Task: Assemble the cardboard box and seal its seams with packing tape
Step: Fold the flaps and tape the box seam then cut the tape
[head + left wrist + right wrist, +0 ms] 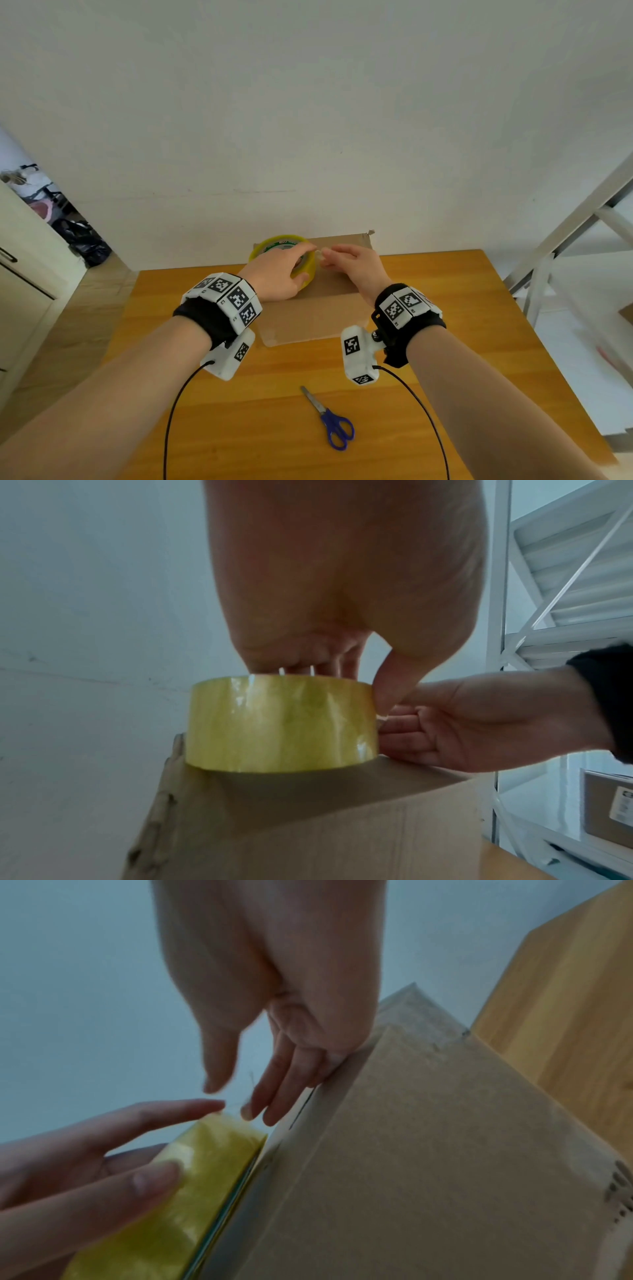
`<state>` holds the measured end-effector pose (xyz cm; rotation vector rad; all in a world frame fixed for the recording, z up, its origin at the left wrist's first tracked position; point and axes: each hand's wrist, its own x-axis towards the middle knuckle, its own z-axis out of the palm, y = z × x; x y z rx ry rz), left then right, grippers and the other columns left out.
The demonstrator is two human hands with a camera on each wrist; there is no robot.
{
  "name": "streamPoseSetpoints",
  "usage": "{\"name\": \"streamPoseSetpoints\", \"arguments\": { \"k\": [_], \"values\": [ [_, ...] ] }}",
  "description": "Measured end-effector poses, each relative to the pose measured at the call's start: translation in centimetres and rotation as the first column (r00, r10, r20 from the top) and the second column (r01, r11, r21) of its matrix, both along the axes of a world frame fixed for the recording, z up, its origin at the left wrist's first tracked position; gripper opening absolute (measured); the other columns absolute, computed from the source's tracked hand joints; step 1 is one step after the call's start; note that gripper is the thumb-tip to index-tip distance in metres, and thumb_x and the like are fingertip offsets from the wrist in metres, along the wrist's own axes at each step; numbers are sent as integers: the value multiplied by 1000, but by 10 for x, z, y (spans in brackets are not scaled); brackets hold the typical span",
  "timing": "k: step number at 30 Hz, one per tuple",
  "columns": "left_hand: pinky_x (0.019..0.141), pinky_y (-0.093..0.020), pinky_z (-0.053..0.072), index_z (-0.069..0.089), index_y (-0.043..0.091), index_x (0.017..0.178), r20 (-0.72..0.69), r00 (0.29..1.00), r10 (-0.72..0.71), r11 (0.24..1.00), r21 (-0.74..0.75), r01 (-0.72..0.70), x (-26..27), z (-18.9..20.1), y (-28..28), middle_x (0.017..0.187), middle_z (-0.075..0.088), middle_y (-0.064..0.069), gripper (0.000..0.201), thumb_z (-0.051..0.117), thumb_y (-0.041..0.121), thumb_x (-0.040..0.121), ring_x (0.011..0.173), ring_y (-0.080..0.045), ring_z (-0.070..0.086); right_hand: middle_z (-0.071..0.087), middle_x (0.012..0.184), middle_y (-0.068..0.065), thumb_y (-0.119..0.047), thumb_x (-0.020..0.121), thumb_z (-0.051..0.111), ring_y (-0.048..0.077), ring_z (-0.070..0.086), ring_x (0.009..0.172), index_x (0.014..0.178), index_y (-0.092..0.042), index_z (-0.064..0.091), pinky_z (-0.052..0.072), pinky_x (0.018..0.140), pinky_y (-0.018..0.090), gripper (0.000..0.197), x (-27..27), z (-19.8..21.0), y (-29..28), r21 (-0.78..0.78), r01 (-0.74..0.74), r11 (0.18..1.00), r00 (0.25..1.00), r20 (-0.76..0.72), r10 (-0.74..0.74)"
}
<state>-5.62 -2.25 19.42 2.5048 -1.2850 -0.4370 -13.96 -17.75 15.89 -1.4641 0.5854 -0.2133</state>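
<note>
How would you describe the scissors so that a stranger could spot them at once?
Start at the wooden table. The cardboard box sits at its far edge; nearer the person, between the forearms, lie the scissors. Blue handles and bare metal blades set them apart; nothing touches them.

A pair of scissors (330, 422) with blue handles lies closed on the wooden table (445, 359) at about 6 o'clock, blades pointing toward 11 o'clock. A plain white wall (308, 102) rises behind the table's far edge at 12 o'clock. At 3 o'clock stands a white metal shelf rack (565, 240), and at 9 o'clock a pale cabinet (20, 274) with dark bags (84, 240) on the floor beyond it.
</note>
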Motion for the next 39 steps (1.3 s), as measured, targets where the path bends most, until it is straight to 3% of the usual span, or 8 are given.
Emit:
{"name": "streamPoseSetpoints", "arguments": {
  "k": [7, 12, 17, 21, 28, 32, 36, 39],
  "values": [
    [75, -23, 44, 28, 35, 141, -26, 1000, -13, 1000, 19, 14, -2, -4, 0, 117, 57, 1, 55, 50, 35, 90, 92, -13, 57, 69, 86, 18, -4, 80, 71, 20, 67, 71, 92, 1, 67, 57, 74, 21, 13, 0, 6, -7, -95, -55, 994, 996, -80, 48],
    [53, -17, 29, 25, 39, 144, -49, 999, -6, 1000, 3, 7, -2, -2, 4, 73, 49, 15, 55, 46, 40, 93, 60, -1, 46, 70, 85, 7, -17, 85, 69, 15, 64, 76, 80, -17, 65, 51, 74, 25, 6, -2, 6, -10, -322, -81, 943, 995, -87, 56],
    [87, -26, 44, 19, 35, 145, -39, 999, -3, 1000, 18, 4, 0, -1, 8, 132, 52, 1, 71, 55, 50, 86, 107, -16, 55, 64, 89, 0, -23, 90, 62, 10, 54, 83, 97, -10, 69, 40, 73, 23, 17, -6, 5, -15, -417, -109, 902, 990, -124, 63],
    [111, -34, 26, 27, 33, 138, 169, 983, -76, 994, 94, 61, 0, -4, 7, 141, 44, 3, 80, 72, 40, 73, 126, -18, 43, 65, 84, 2, -20, 89, 62, 15, 56, 84, 87, -12, 67, 41, 69, 21, 9, -5, 4, -19, -333, -58, 941, 991, -131, 15],
    [99, -34, 35, 48, 21, 113, 266, 964, 22, 983, -180, 28, -1, 1, -1, 119, 45, -2, 45, 67, 12, 73, 115, -21, 39, 64, 87, 2, -19, 90, 59, 14, 55, 89, 90, -11, 66, 41, 73, 22, 10, -6, 2, -27, -241, -7, 970, 989, -146, -30],
    [85, -31, 42, 48, 24, 114, 109, 981, 161, 926, -360, -111, -3, -3, -6, 137, 29, -6, 45, 69, 21, 75, 107, -26, 50, 59, 77, -3, -13, 95, 51, -2, 57, 62, 99, -7, 58, 39, 50, 3, 10, -10, 4, -32, -132, 38, 991, 991, -124, -54],
    [91, -38, 45, 39, 22, 126, -41, 960, 277, 852, -452, -265, -2, -13, -14, 127, 44, -5, 63, 74, 30, 74, 107, -23, 51, 71, 97, 11, -17, 92, 56, 18, 69, 92, 104, -4, 59, 52, 82, 19, 18, -12, -2, -33, -10, 64, 998, 993, -97, -65],
    [96, -41, 43, 27, 19, 134, -311, 875, 371, 764, -433, -478, 4, -24, -22, 126, 48, -7, 75, 73, 28, 75, 111, -23, 50, 70, 102, 13, -16, 93, 57, 19, 70, 88, 107, -1, 56, 54, 72, 15, 20, -15, -1, -32, 102, 51, 993, 998, -40, -47]
  ]
}}
